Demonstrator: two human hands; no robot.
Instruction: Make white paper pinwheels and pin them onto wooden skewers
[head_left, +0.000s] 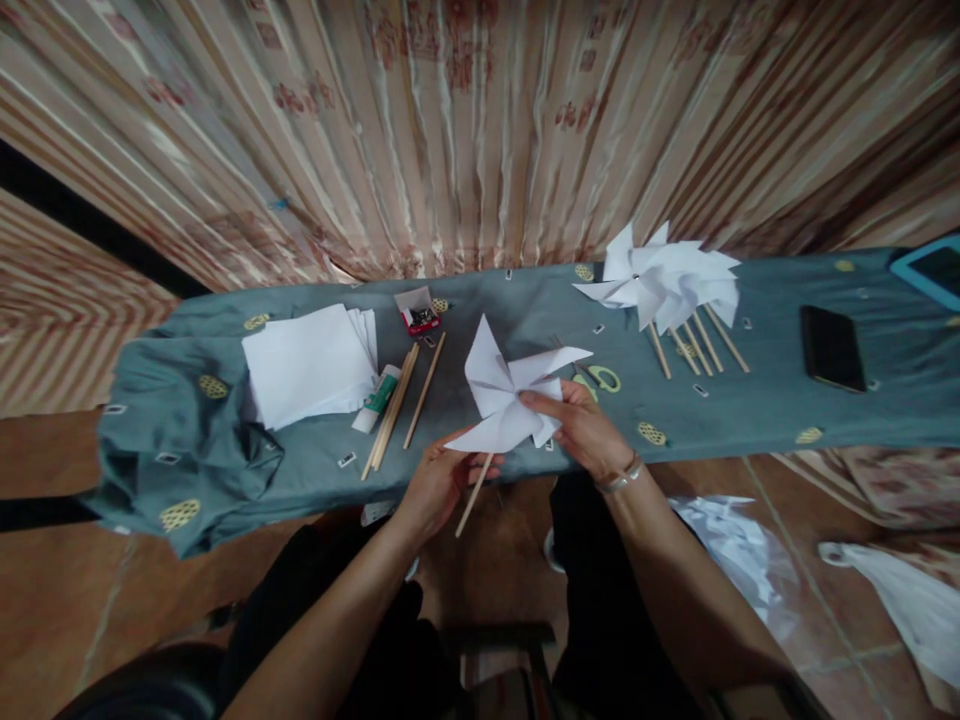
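Over the near edge of the grey-green cloth, dead centre of the dial, it's a paper pinwheel up in both hands, its stick slanting down toward seven o'clock! The right hand comes in from four o'clock, thumb pressed on the front by the hub, fingers tucked behind. The left hand sits at seven, curled beneath the lower blade with its fingers around the top of the stick; how tightly, I can't tell.

And this one looks a featherweight: blades crisp but easily creased, torn if tugged, I'd judge. The stick looks rigid, so that's the safe hold, with a gentle pinch at the hub.

Now round the dial! Tight beside the right hand, at three, lie green-handled scissors, the closest snag for those fingers. Farther out at three, a dark phone; at two, a cluster of pinwheels, blades overlapping, best not brushed. Swing to nine: loose sticks, a glue stick just beside them, then the paper stack. Between ten and eleven, an open red box shows small dark bits, spillable if a sleeve caught it!
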